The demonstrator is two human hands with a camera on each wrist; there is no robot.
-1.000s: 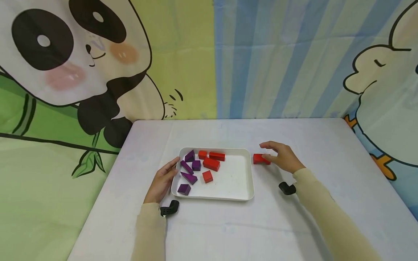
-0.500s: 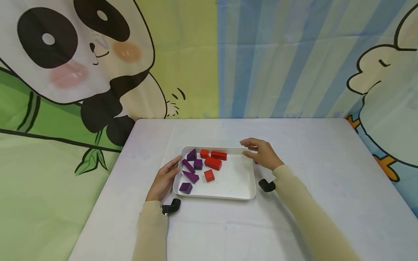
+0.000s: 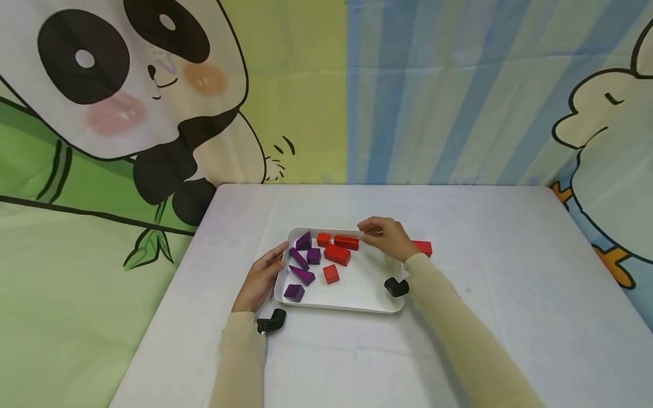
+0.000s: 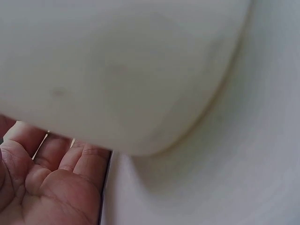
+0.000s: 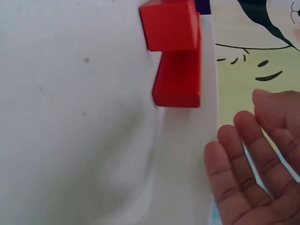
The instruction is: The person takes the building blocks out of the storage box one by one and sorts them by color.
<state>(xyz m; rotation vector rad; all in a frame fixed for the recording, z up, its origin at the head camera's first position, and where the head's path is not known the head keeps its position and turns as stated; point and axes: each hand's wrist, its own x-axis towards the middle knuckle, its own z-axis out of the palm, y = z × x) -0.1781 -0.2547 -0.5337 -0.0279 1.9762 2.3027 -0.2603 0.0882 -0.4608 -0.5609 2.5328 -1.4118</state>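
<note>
My left hand (image 3: pixel 259 279) rests against the left end of the white tray (image 3: pixel 367 294), its thumb and index fingertips right at the rim. In the left wrist view its fingers (image 4: pixel 51 150) look relaxed, and the tray's wall hides their tips. My right hand (image 3: pixel 385 235) hovers at the tray's far rim towards the right, just beside the long red block (image 3: pixel 347 242). Loosely bent and parted, its fingers (image 5: pixel 220 164) hold nothing in the right wrist view. Other red blocks (image 3: pixel 337 254) lie mid-tray, and several purple blocks (image 3: pixel 303 275) are grouped at the left end.
Another red block (image 3: pixel 422 247) lies on the table just right of the tray, partly hidden by the right hand and sleeve. The white table (image 3: pixel 490 226) ends at a printed panda curtain (image 3: pixel 301 96) behind.
My right hand has moved left from the red block on the table to the tray's far rim; that block stays on the table. My left hand keeps its place at the tray.
</note>
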